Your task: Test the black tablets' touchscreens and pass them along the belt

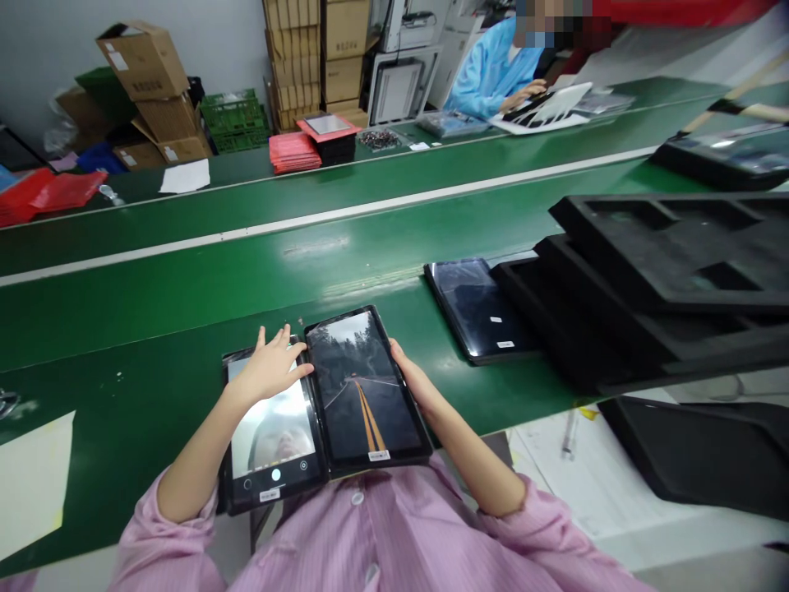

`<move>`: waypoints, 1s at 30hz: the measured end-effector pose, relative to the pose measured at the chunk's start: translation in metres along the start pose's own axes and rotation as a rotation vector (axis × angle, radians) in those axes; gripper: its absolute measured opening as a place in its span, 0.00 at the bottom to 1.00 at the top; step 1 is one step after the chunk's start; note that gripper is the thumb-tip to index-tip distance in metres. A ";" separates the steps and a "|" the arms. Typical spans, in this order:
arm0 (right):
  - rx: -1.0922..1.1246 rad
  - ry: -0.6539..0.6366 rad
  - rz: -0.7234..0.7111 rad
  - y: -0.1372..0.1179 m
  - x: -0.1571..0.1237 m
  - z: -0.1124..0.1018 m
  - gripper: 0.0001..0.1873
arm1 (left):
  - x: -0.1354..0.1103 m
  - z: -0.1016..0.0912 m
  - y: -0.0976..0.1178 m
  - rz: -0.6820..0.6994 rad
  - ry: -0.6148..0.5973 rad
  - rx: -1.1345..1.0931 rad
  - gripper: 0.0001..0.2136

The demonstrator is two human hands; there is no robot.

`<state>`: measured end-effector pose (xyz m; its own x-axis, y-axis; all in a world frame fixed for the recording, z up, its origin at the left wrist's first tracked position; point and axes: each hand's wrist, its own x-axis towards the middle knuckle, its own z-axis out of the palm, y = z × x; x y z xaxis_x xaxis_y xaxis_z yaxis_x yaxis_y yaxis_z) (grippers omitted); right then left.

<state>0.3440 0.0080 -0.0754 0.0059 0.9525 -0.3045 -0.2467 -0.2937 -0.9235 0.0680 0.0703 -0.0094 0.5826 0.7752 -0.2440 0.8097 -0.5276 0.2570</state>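
Observation:
Two tablets lie side by side at the table's front edge, close to my body. The left tablet (pixel 274 436) shows a bright camera screen with a round white shutter button. On the right tablet (pixel 351 403) is a picture of a dark road with yellow lines and trees. My left hand (pixel 268 368) is spread over the upper part of the left tablet, its thumb reaching to the right tablet's left edge. Along the right tablet's right edge, my right hand (pixel 414 380) grips it; part of the fingers is hidden beneath.
Another dark tablet (pixel 477 308) lies to the right, beside stacked black foam trays (pixel 678 255). A pale sheet (pixel 34 485) is at the left. Across the green bench (pixel 185 304), a co-worker in a blue sleeve (pixel 486 74) handles a white part. Red pouches (pixel 294 154) and cartons (pixel 145 62) stand behind.

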 end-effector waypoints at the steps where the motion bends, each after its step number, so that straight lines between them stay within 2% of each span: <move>1: 0.009 0.019 -0.004 0.002 0.001 -0.001 0.25 | -0.003 0.000 -0.002 0.011 0.008 0.002 0.26; 3: 0.037 0.060 -0.007 0.002 0.004 -0.006 0.23 | -0.017 0.000 -0.009 0.008 0.085 0.001 0.29; 6: 0.052 0.118 0.029 -0.007 0.004 -0.021 0.23 | -0.061 0.014 -0.025 -0.128 0.411 -0.072 0.36; 9: 0.061 0.095 0.111 -0.020 0.000 -0.023 0.26 | -0.109 0.051 -0.041 -0.323 0.718 -0.386 0.36; 10: 0.065 0.064 0.128 -0.021 -0.002 -0.016 0.27 | -0.120 0.065 -0.043 -0.398 0.792 -0.547 0.35; 11: 0.072 0.026 0.133 -0.021 -0.003 -0.004 0.28 | -0.128 0.079 -0.044 -0.456 0.816 -0.704 0.35; 14: 0.119 -0.092 0.105 -0.006 -0.006 0.051 0.29 | -0.131 0.106 -0.034 -0.557 0.832 -1.004 0.37; 16: 0.141 -0.163 0.067 0.008 -0.010 0.089 0.29 | -0.126 0.111 -0.024 -0.552 0.798 -1.029 0.37; 18: 0.098 -0.233 0.012 0.017 -0.013 0.111 0.30 | -0.122 0.110 -0.016 -0.513 0.734 -1.006 0.38; 20: -0.049 -0.222 -0.126 0.019 -0.015 0.110 0.31 | -0.123 0.107 -0.012 -0.464 0.698 -1.015 0.39; 22: -0.230 -0.110 -0.317 0.017 -0.011 0.092 0.30 | -0.124 0.106 -0.011 -0.422 0.706 -1.060 0.40; 24: -0.304 -0.039 -0.405 0.018 -0.003 0.070 0.32 | -0.120 0.105 -0.010 -0.403 0.717 -1.103 0.41; 27: -0.166 -0.110 -0.257 0.030 0.012 0.053 0.40 | -0.097 0.105 -0.005 -0.399 0.688 -1.176 0.40; 30: -0.052 -0.123 -0.181 0.042 0.030 0.052 0.44 | -0.057 0.106 0.004 -0.383 0.647 -1.224 0.37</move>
<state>0.2834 0.0286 -0.1112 -0.0732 0.9918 -0.1050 -0.2019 -0.1178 -0.9723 0.0458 -0.0123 -0.0933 -0.0559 0.9928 -0.1062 0.1444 0.1132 0.9830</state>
